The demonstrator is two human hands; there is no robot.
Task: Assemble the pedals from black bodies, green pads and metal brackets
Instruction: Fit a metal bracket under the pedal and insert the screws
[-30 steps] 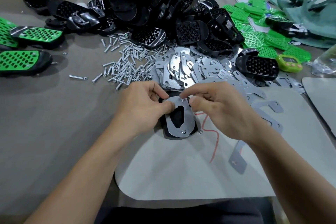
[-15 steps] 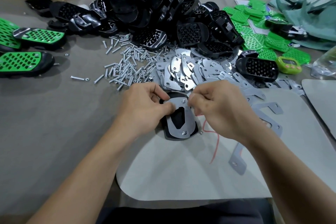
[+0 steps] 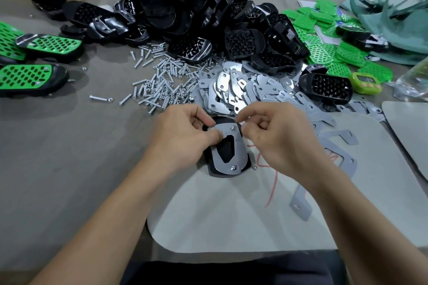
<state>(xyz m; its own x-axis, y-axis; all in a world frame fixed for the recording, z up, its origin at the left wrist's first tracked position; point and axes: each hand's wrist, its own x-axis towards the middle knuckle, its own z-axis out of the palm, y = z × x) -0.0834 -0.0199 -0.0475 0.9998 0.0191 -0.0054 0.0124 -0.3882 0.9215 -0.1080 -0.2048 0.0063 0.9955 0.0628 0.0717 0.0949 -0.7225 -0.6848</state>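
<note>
A black pedal body (image 3: 214,171) lies face down on a pale mat (image 3: 231,215), with a metal bracket (image 3: 240,157) on top and a bolt end showing at each end of the bracket. My left hand (image 3: 183,136) grips the body's left side, its thumb pressing the bracket's upper left corner. My right hand (image 3: 280,136) hovers at the bracket's upper right with thumb and forefinger pinched together beside the far bolt (image 3: 232,127); what they pinch is too small to see. A loose nut (image 3: 254,168) lies by the body's lower right.
Behind the hands lie a pile of brackets (image 3: 243,92), scattered bolts and nuts (image 3: 162,81) and a heap of black bodies (image 3: 196,14). Green pads (image 3: 324,48) lie at the back right, finished green pedals (image 3: 30,78) at the left. A green timer (image 3: 364,82) sits right.
My right hand's pinched fingers have shifted slightly around the far bolt. My left hand keeps its hold on the pedal body and bracket.
</note>
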